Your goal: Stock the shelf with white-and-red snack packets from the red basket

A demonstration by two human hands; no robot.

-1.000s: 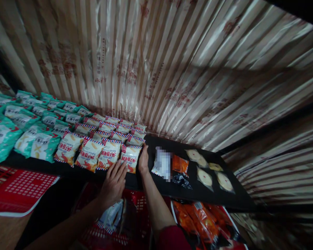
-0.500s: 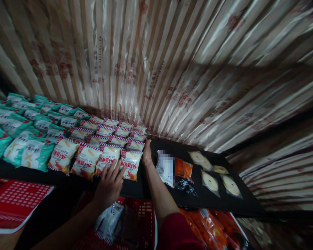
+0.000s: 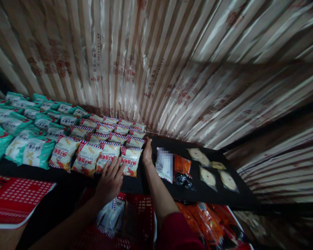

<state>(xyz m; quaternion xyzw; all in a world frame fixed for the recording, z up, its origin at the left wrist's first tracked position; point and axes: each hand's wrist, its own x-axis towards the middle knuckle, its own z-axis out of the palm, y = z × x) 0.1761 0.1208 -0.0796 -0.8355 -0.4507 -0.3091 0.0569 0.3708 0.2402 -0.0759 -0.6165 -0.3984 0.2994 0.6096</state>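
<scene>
Several white and red snack bags point(image 3: 86, 158) stand in rows on the black shelf point(image 3: 151, 185). My left hand point(image 3: 111, 178), fingers spread, rests against the lower fronts of the two rightmost front bags. Upright at the right side of the rows is my right hand point(image 3: 147, 152), its palm turned to the bags and its fingers stretched out. The front right bag point(image 3: 131, 160) lies between my two hands. Neither hand grips anything.
Teal bags point(image 3: 38, 151) stand in rows at the left. Right of my right hand lie a silvery bag point(image 3: 163, 166), an orange packet point(image 3: 182, 165) and pale round packets point(image 3: 208, 177). Below are red baskets point(image 3: 143, 222) and orange packets point(image 3: 208, 222). A pleated curtain point(image 3: 135, 62) hangs behind.
The view has shifted slightly, so the shelf and its goods appear a little higher. Both hands keep nearly the same places at the bags.
</scene>
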